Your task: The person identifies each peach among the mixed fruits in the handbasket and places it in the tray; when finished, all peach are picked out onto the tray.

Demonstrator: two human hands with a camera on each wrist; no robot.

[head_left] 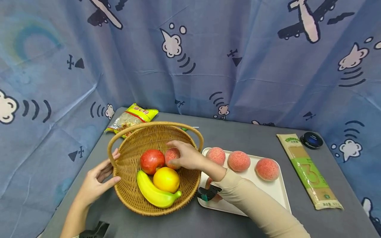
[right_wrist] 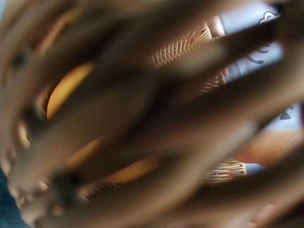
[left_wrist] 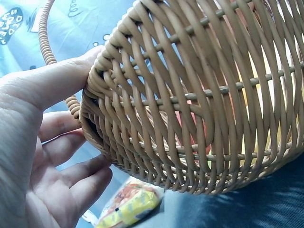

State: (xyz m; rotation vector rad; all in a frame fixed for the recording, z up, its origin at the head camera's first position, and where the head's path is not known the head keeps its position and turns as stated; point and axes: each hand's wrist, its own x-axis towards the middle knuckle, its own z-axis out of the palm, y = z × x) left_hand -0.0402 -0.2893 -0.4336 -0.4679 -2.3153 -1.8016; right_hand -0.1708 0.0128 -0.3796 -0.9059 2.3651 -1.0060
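Tabletop: right hand over basket

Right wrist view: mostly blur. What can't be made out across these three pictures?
- Right wrist: wicker basket strands fill the lens, blurred; right hand and its peach unseen.
- Head: peach half covered by the right hand; grip unclear.
- Head: a fourth item on the white tray hidden under the forearm.
- Head: print on the yellow packet and green pasta pack too small.
- Left wrist: fruit only glimpsed through the weave; left hand cut off by the edge.
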